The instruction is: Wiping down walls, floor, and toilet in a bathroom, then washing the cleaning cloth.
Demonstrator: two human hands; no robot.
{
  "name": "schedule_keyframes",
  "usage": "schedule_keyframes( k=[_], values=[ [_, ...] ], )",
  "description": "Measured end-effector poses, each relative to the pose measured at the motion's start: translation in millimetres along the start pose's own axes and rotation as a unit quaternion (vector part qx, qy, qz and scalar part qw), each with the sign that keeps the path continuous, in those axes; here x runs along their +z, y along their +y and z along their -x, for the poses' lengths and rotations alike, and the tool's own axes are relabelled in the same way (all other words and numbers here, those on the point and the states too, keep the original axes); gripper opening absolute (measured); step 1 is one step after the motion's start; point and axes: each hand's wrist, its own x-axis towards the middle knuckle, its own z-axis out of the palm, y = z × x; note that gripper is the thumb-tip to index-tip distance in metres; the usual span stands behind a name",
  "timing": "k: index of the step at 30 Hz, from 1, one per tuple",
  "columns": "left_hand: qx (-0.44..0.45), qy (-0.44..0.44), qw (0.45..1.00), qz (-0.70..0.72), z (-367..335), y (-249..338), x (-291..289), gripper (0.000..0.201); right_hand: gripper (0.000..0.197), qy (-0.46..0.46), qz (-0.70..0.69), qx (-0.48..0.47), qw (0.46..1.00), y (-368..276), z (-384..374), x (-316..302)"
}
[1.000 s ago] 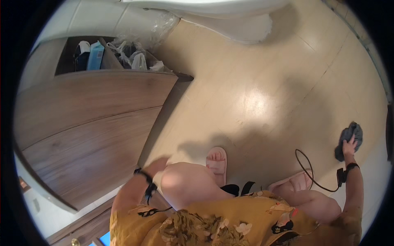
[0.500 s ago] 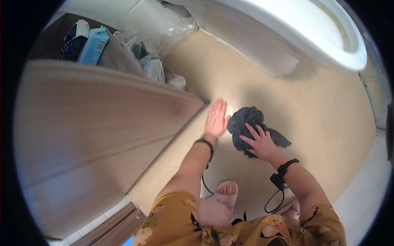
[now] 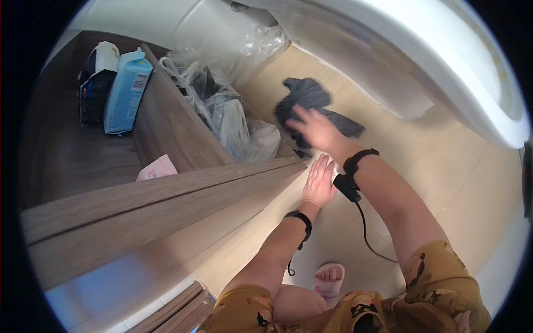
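Dark grey, crumpled fabric cloth (image 3: 305,94) lies on the smooth beige floor (image 3: 433,177), just beyond the right-hand corner of the open, brown wood-grain drawer (image 3: 166,197). Status: work at floor level appears under way; portions finished and portions remaining cannot be distinguished. Clearance: the broadest bare floor extends to the right of the drawer. Limits: the curved, glossy white fixture (image 3: 377,72) stands beyond the drawer; crumpled clear plastic bags (image 3: 230,122) occupy the drawer's right side, near the cloth. Right hand (image 3: 321,133), blurred, has fingers parted over the cloth; grip cannot be determined. Left hand (image 3: 319,186), flat, fingers nearly together, apparently unloaded, is just beside the drawer corner.
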Motion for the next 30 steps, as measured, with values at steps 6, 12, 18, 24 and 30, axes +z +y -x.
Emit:
schedule_keyframes(
  k=[6, 12, 18, 24, 30],
  values=[
    [-0.001, -0.055, 0.997, -0.055, 0.0, -14.1, -2.4, 0.053, 0.040, -0.104, 0.125, 0.021, 0.986, -0.9, -38.0, -3.5],
    [0.005, -0.011, 1.000, -0.007, -0.6, -1.8, 5.3, 0.045, 0.041, 0.047, 0.101, 0.234, 0.966, 78.4, 52.4, -27.6],
    [-0.026, -0.034, 0.997, -0.066, 7.0, -0.7, -0.7, 0.045, 0.056, 0.006, 0.084, 0.361, 0.929, -11.5, 282.8, -51.1],
    [0.026, -0.001, 0.996, -0.085, 9.4, 1.4, 6.7, 0.046, 0.044, 0.137, -0.039, 0.495, 0.857, -64.0, 455.4, -16.1],
    [-0.026, -0.042, 0.993, -0.103, 22.4, 13.2, -20.9, 0.055, 0.043, 0.357, -0.075, 0.541, 0.758, -8.3, 363.5, -87.1]
  ],
)
